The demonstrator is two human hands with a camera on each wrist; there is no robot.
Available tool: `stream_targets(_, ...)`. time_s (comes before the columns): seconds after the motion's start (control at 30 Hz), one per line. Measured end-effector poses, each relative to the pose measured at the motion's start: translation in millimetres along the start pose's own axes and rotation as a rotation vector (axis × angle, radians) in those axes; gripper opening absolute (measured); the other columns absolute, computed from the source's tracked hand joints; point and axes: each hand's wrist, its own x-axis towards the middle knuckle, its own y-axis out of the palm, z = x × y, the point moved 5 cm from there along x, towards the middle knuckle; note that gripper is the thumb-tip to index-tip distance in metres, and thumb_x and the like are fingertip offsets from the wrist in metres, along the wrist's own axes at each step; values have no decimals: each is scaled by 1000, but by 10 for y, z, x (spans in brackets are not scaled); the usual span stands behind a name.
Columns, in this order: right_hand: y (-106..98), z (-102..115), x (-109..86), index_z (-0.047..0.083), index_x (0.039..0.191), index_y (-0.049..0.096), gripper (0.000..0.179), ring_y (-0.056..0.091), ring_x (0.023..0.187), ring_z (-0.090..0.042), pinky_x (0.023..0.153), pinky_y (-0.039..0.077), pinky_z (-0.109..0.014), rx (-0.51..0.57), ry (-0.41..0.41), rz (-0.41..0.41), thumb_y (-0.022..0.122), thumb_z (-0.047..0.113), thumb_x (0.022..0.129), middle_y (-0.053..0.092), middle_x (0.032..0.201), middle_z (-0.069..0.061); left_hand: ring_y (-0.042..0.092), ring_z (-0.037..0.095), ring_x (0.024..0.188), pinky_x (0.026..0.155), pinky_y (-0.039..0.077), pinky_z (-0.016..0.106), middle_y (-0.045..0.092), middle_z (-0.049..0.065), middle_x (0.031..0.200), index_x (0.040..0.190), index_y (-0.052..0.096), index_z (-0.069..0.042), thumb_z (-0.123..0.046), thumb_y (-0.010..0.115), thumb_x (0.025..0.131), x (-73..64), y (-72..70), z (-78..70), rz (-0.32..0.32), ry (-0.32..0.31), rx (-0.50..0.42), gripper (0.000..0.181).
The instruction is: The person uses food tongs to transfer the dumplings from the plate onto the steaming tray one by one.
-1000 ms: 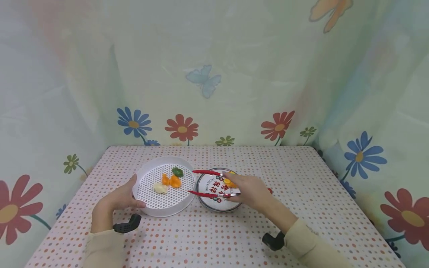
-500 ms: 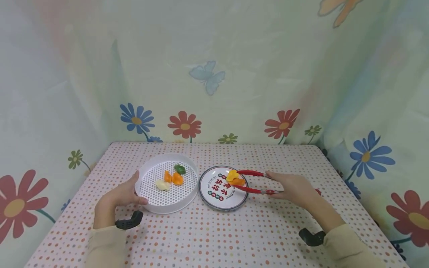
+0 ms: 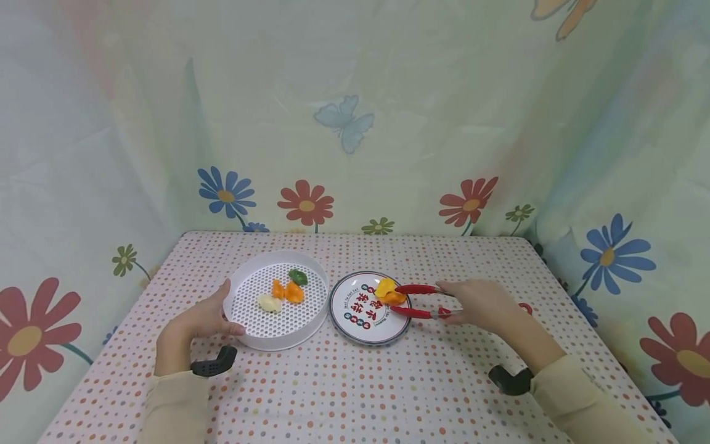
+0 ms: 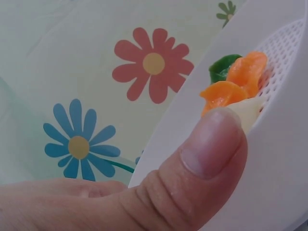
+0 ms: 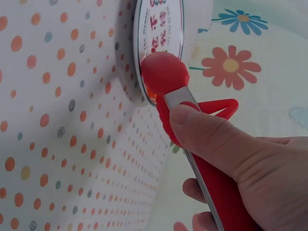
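Observation:
My left hand (image 3: 202, 317) grips the near-left side of a round white perforated steamer tray (image 3: 277, 343), thumb along its outer wall. In the tray lie a green piece (image 3: 297, 277), two orange pieces (image 3: 294, 293) and a cream-coloured piece (image 3: 269, 303), resembling dumplings. Right beside it stands a white plate (image 3: 339, 299) with red lettering, bearing a yellow piece (image 3: 385, 287) and an orange one (image 3: 394, 298) at its right side. My right hand (image 3: 479, 302) holds metal tongs (image 3: 416, 289) with red tips. The spread tips reach over the plate's right rim, on either side of the orange piece.
A polka-dot cloth (image 3: 355, 394) covers the table. Behind and at both sides hangs a pale curtain (image 3: 421, 142) printed with flowers and butterflies. Black wrist mounts (image 3: 215, 362) sit on both forearms.
My right hand has carried the tongs rightward from between tray and plate to the plate's right side, and the tips have drawn a little closer together. My left hand stays at the tray.

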Motion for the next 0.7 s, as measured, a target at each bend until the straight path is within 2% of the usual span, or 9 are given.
stream_targets(0.33, 21, 58, 30, 13, 128, 60, 71, 68, 94, -27, 77, 57, -45, 10, -13, 3, 83, 41, 67, 71, 110, -11, 6, 52, 140, 108, 10, 69, 0, 29, 156, 151, -10, -3, -46, 84, 59, 15, -6, -7, -4, -8, 4, 138)
stream_targets(0.7, 39, 115, 52, 13, 127, 61, 71, 66, 86, -22, 71, 57, -41, 9, -16, 5, 83, 44, 66, 72, 106, -8, 5, 52, 141, 109, 10, 68, -2, 30, 155, 150, -10, -2, -47, 85, 57, 14, -6, -2, 8, -13, -5, 140)
